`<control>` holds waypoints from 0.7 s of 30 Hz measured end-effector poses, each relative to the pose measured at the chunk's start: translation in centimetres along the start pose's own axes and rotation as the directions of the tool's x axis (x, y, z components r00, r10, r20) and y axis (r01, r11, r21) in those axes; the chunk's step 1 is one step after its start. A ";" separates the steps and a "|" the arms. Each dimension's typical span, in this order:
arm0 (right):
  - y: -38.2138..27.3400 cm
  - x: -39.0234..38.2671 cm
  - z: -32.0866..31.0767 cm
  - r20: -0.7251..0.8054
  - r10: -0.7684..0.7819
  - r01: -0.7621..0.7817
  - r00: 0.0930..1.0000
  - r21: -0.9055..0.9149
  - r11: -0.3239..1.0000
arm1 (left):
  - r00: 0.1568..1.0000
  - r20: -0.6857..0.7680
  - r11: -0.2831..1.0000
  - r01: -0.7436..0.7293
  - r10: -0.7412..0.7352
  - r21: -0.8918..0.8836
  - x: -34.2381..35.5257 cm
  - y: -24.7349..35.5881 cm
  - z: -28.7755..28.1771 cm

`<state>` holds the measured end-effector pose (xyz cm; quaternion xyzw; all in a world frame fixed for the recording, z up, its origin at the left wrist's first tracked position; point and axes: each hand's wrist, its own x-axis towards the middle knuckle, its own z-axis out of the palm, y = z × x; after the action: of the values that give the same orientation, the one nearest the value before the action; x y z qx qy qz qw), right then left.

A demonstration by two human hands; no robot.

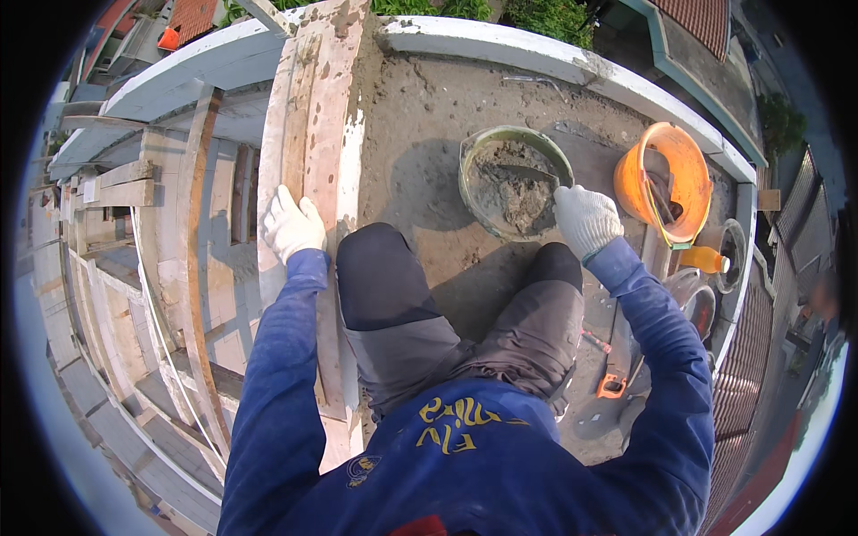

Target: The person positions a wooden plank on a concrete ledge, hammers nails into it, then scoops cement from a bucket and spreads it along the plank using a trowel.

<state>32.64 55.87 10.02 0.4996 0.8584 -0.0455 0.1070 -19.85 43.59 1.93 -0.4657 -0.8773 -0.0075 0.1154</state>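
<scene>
Fingers [288, 198] slightly spread, the left hand [295, 227] lies open, back upward, on the mortar-spotted wooden plank [323, 152] running along the person's left side. Its wrist follows the line of the blue-sleeved left forearm [299, 357], which reaches forward beside the left knee [375, 277] with little visible bend at the elbow. The right arm is more flexed: its elbow stands out to the side, and the right forearm [657, 313] slants forward and inward to the right rim of a round bucket [466, 183]. There the right hand [587, 220] is closed, back of the glove upward, apparently round the handle of a trowel [525, 171]; the glove hides the handle itself, while the dark blade sits in the grey mortar [523, 204] inside the bucket. This bucket stands on the rough surface just ahead of the right knee [552, 265]. An orange bucket [631, 174] with tools in it stands beyond the right hand, near an orange bottle [702, 259]; an orange-handled saw [612, 385] lies beside the right thigh.
</scene>
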 end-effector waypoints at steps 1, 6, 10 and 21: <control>-0.1 -1.1 -0.9 0.015 0.024 -0.024 1.000 0.039 0.999 | 1.000 -0.005 1.000 0.001 -0.001 -0.005 -0.2 -0.1 0.1; 0.4 -1.6 1.3 0.414 0.279 -0.479 0.866 0.531 0.699 | 1.000 0.009 1.000 0.009 -0.009 -0.014 -0.4 0.0 0.1; -5.3 -0.6 4.9 0.691 0.074 -0.689 0.719 0.723 -0.058 | 1.000 0.025 1.000 0.005 -0.005 -0.024 0.0 1.1 0.2; -5.9 -6.3 5.7 0.606 0.071 -0.563 0.792 0.770 -0.301 | 1.000 0.016 1.000 0.004 -0.003 -0.019 -0.4 0.4 0.5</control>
<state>31.28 46.56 5.75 0.5968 0.2970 -0.7268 -0.1653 -19.43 43.56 1.31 -0.4654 -0.8789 -0.0126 0.1040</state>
